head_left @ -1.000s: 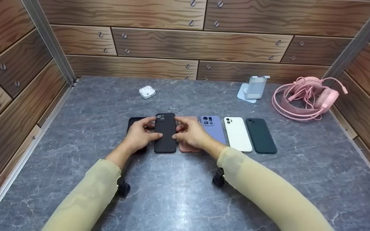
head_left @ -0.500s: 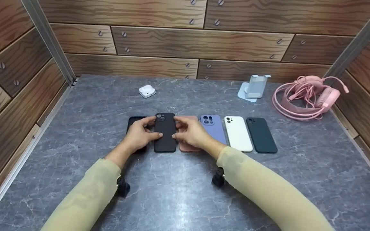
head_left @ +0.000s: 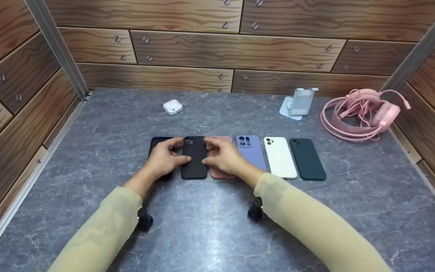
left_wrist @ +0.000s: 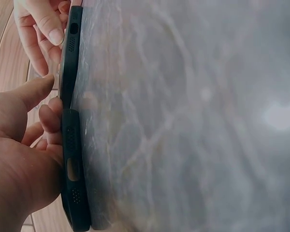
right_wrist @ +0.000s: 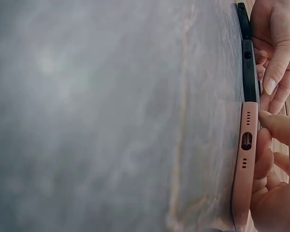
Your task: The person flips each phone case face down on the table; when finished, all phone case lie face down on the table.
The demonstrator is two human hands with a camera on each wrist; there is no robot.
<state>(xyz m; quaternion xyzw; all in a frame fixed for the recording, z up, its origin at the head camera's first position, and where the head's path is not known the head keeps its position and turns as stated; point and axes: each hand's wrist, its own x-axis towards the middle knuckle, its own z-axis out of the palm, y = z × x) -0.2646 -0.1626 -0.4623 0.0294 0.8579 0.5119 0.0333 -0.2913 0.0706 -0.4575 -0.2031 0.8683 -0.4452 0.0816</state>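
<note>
In the head view a black phone case (head_left: 195, 160) lies back up near the middle of a row, its camera cutouts at the far end. My left hand (head_left: 161, 159) grips its left side, forefinger at the far corner and thumb over the edge. On the other side my right hand (head_left: 225, 154) has forefinger at the far right corner and thumb at the right edge. Under my left hand is another black case (left_wrist: 76, 169), partly hidden. A pink phone case (right_wrist: 244, 164) lies beneath my right hand, its port end showing in the right wrist view.
Rightward along the row lie a purple case (head_left: 253, 153), a white case (head_left: 280, 158) and a dark green case (head_left: 308, 159). Farther back are a white earphone box (head_left: 173, 107), a pale blue phone stand (head_left: 301, 104) and pink headphones (head_left: 364, 121). Wood-patterned walls (head_left: 187, 49) enclose the table.
The black case's far end has dropped slightly between my hands, so it lies flatter. Both hands stay almost where they were; the right has shifted very slightly left.
</note>
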